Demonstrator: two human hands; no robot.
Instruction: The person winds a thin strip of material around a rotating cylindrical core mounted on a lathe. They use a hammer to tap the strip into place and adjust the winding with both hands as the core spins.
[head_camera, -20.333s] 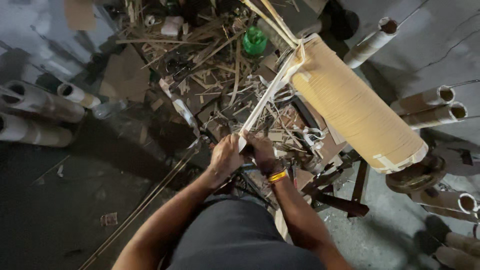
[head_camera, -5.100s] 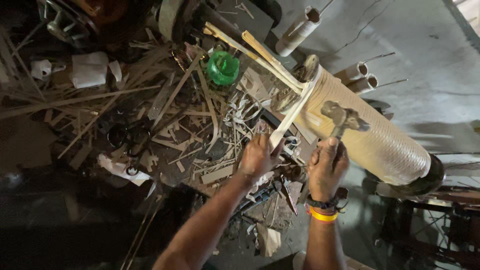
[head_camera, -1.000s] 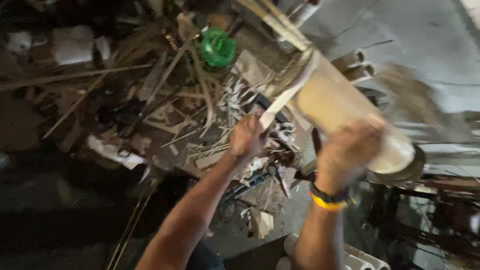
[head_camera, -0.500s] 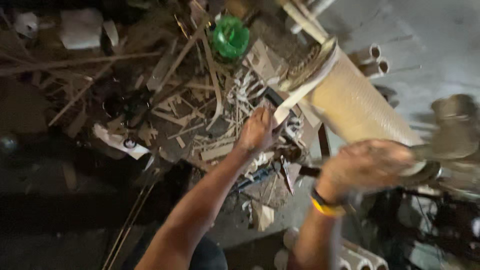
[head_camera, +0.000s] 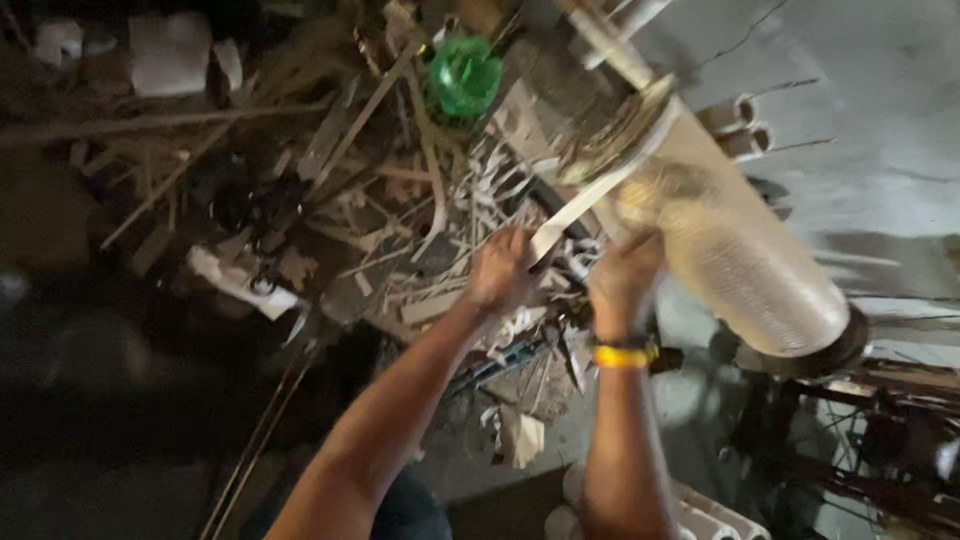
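Note:
A large pale cylinder (head_camera: 760, 270) wrapped in fine mesh lies tilted on a metal stand. A thin pale strip (head_camera: 580, 205) runs from the cylinder's near end down to my left hand (head_camera: 500, 265), which pinches its lower end. My right hand (head_camera: 622, 280), with a yellow wristband, is a closed fist just below the cylinder's end. It grips a hammer whose blurred head (head_camera: 665, 190) is against the cylinder. Motion blur hides the handle.
A heap of wood slivers and cane scraps (head_camera: 380, 200) covers the floor on the left, with a green plastic object (head_camera: 463, 75) on top. Cardboard tubes (head_camera: 745, 125) lie behind the cylinder. A dark metal frame (head_camera: 880, 400) stands right, and white tubes (head_camera: 700, 505) lie near my legs.
My right hand has swung the hammer from out at the right back in against the cylinder's near end. My left hand stays on the strip.

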